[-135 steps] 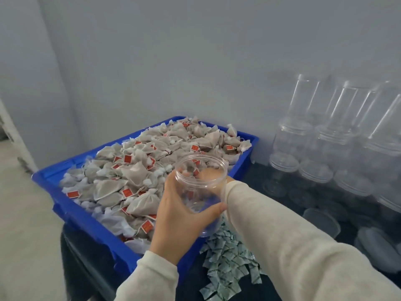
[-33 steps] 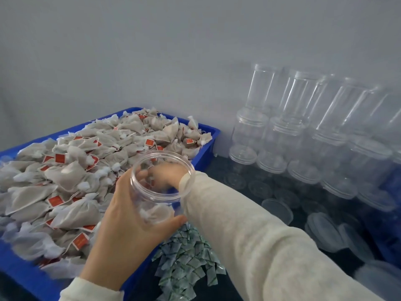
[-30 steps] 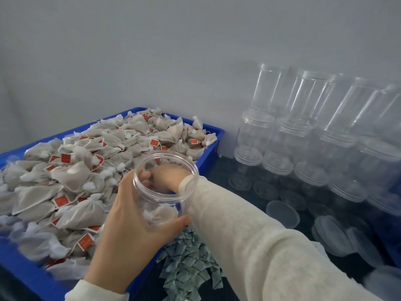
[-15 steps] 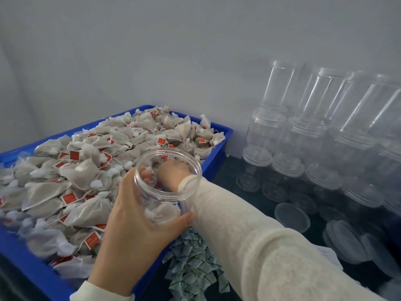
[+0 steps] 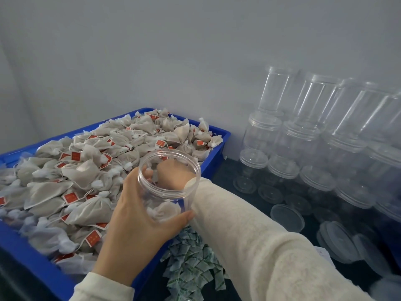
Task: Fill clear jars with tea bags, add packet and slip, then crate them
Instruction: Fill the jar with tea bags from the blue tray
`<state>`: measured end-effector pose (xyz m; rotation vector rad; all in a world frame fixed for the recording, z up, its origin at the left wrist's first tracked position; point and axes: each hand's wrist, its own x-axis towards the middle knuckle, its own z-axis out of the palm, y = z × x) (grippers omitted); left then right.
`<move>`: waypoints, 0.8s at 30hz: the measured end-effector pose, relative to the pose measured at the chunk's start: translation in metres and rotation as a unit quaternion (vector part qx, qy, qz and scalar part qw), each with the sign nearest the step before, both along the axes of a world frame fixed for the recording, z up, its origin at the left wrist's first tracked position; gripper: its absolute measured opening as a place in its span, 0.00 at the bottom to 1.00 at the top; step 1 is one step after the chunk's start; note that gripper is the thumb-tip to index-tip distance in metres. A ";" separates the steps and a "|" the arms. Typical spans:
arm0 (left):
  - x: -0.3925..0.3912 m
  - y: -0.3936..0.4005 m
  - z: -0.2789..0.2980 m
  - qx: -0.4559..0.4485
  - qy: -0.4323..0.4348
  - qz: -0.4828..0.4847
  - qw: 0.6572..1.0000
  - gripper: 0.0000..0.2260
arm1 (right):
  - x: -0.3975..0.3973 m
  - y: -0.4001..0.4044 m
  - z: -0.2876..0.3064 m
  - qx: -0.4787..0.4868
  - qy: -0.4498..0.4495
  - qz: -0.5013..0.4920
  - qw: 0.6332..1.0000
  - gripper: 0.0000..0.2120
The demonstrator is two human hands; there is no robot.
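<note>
A blue crate point(image 5: 213, 157) heaped with tea bags point(image 5: 86, 172) fills the left side. To the right, stacked empty jars point(image 5: 301, 135) stand against the wall, with loose lids point(image 5: 287, 217) lying on the dark table point(image 5: 236, 168) before them. A pile of small green-printed packets point(image 5: 193, 266) lies just beside the crate's near corner. The left hand point(image 5: 138, 227) grips a clear jar point(image 5: 171, 185) above that corner, fingers and thumb wrapped round its wall; one tea bag lies inside. The right hand point(image 5: 171, 173) reaches into the jar's mouth; its fingers are blurred behind the plastic, so its grip cannot be told.
</note>
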<state>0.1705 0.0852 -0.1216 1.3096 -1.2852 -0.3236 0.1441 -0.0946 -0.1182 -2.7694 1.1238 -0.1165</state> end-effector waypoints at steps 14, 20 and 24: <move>0.000 0.000 -0.002 0.002 0.001 -0.018 1.000 0.40 | -0.035 0.007 0.050 0.073 -0.104 0.002 0.992 0.09; 0.003 -0.001 -0.006 0.016 -0.003 -0.016 1.000 0.41 | -0.057 0.009 0.089 0.028 -0.172 0.033 0.984 0.20; 0.002 0.000 -0.005 0.019 -0.006 -0.008 1.000 0.41 | -0.065 0.020 0.122 -0.017 -0.153 0.044 0.987 0.12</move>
